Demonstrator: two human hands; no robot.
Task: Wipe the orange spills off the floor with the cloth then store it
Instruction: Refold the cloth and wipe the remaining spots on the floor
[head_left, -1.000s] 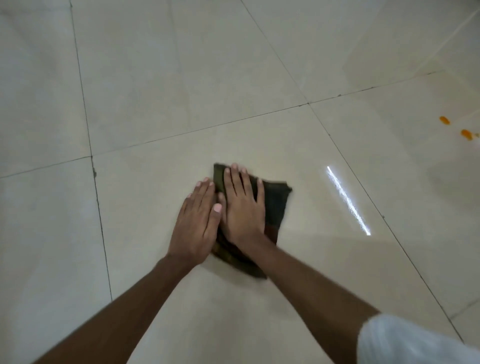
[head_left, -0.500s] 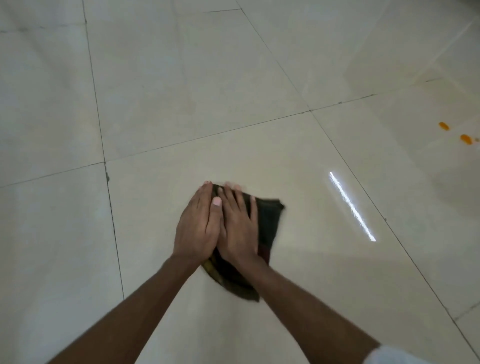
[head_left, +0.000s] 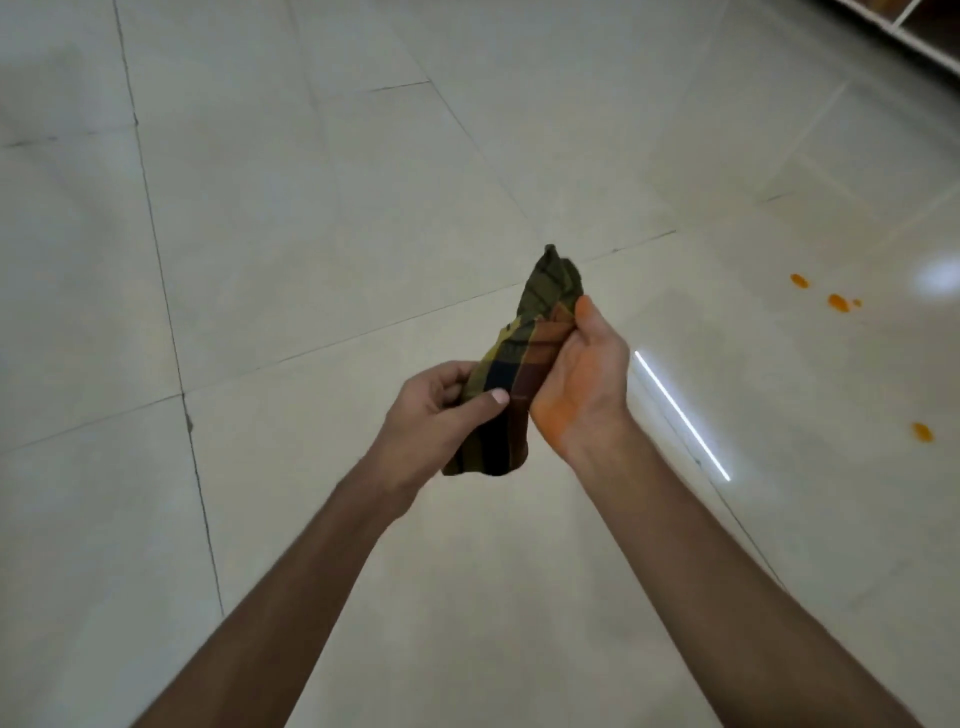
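A dark checked cloth (head_left: 524, 353), olive, brown and navy, is held up off the floor between both hands. My left hand (head_left: 441, 415) pinches its lower part with thumb on top. My right hand (head_left: 584, 379) grips its upper part, palm turned toward me and stained orange. The cloth's top corner sticks up above my right thumb. Orange spills lie on the floor at the right: a small group (head_left: 837, 301) further off and a single drop (head_left: 922, 431) nearer.
The floor is glossy cream tile (head_left: 311, 234) with dark grout lines. A bright light streak (head_left: 680, 413) reflects just right of my right arm. A white shelf edge (head_left: 914, 31) shows at the top right corner.
Both hands were pressing the cloth flat on the floor; now they have lifted it into the air and hold it bunched. The camera has risen.
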